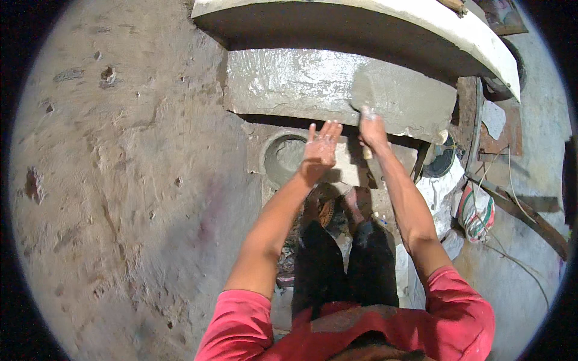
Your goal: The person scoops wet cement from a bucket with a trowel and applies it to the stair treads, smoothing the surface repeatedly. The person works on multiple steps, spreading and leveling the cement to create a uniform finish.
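Red sleeves [253,325] fill the lower centre of the frame, your forearms reaching up from them. Your right hand [372,129] has its grip closed around the handle of a trowel [365,90], whose blade lies flat on the wet grey plaster face [289,81] at upper centre, under the pale slab [361,24]. Your left hand [321,147] is spread and holds nothing, just below that face. Tilt the blade and its edge could gouge the fresh coat; press hard and wet mortar may sag off.
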A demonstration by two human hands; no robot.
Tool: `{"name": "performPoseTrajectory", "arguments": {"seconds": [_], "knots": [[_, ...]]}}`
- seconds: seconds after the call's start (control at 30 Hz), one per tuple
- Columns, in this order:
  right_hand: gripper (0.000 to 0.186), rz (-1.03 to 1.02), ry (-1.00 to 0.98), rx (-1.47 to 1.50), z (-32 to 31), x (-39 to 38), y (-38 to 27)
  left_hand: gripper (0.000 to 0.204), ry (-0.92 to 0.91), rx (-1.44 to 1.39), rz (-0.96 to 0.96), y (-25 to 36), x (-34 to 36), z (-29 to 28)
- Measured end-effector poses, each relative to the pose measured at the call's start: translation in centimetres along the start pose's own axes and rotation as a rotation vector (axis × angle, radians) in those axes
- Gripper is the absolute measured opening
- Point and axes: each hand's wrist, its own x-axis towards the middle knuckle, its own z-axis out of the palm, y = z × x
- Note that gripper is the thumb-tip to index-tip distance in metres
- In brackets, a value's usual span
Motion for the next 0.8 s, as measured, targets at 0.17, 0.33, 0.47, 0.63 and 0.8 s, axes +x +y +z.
{"name": "performPoseTrajectory", "arguments": {"seconds": [0.17, 0.33, 0.47, 0.63, 0.8], "knots": [[0.056, -0.245, 0.067, -0.319, 10.4, -1.8, -3.2, 0.086, -0.032, -0.084, -0.207, -7.6, -4.6, -0.8], [0.025, -0.46, 0.067, -0.645, 12.2, -7.8, -1.5, 0.084, 0.087, -0.198, -0.339, -14.6, -9.4, -1.0], [0.025, -0.288, -0.05, -0.758, 10.4, -14.6, 1.7, 0.069, 0.207, -0.499, -0.598, -18.2, -12.6, 2.6], [0.029, -0.37, 0.237, -0.625, 8.0, -16.8, 2.3, 0.042, 0.097, -0.447, -0.664, -20.2, -15.8, 10.3], [0.031, 0.16, 0.157, 0.112, 13.4, -9.0, -2.1, 0.039, 0.437, -0.617, -0.628, -20.6, -17.1, 14.4]]}}
